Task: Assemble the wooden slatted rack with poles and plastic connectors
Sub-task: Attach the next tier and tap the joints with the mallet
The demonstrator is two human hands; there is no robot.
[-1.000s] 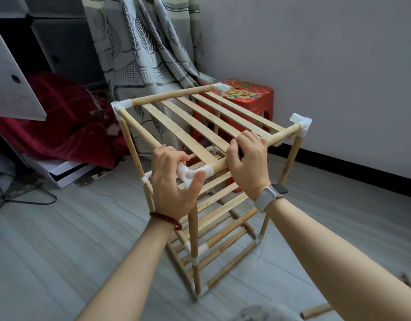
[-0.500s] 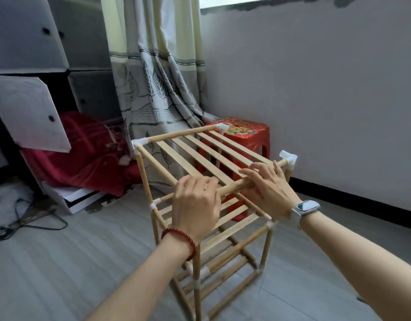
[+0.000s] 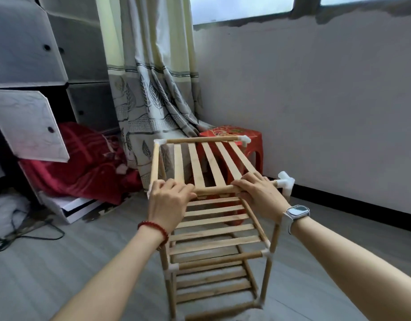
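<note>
The rack (image 3: 213, 228) stands upright on the grey floor (image 3: 60, 274), just in front of a red stool (image 3: 246, 140) that sits against the wall (image 3: 315, 100). It has three slatted tiers joined by poles and white connectors. The top tier's far pole (image 3: 203, 140) runs between two connectors, and five slats (image 3: 209, 165) reach from it toward the near pole (image 3: 213, 190).

To the left of the rack a leaf-patterned curtain (image 3: 153, 89) hangs to the floor, and farther left a grey cabinet (image 3: 37, 54) has one door swung open over a red blanket (image 3: 84, 163). A black cable (image 3: 26, 232) lies on the floor below the cabinet.

Both hands rest on the rack's near pole. The left hand (image 3: 168, 205) covers the near left corner, fingers bent over the pole — it wears a red bead bracelet (image 3: 154, 230) at the wrist. The right hand (image 3: 260, 195) lies on the right part of the same pole, fingers curled over it, just short of the near right connector (image 3: 285, 184), which stays uncovered. A watch (image 3: 296, 213) sits on the right wrist.
</note>
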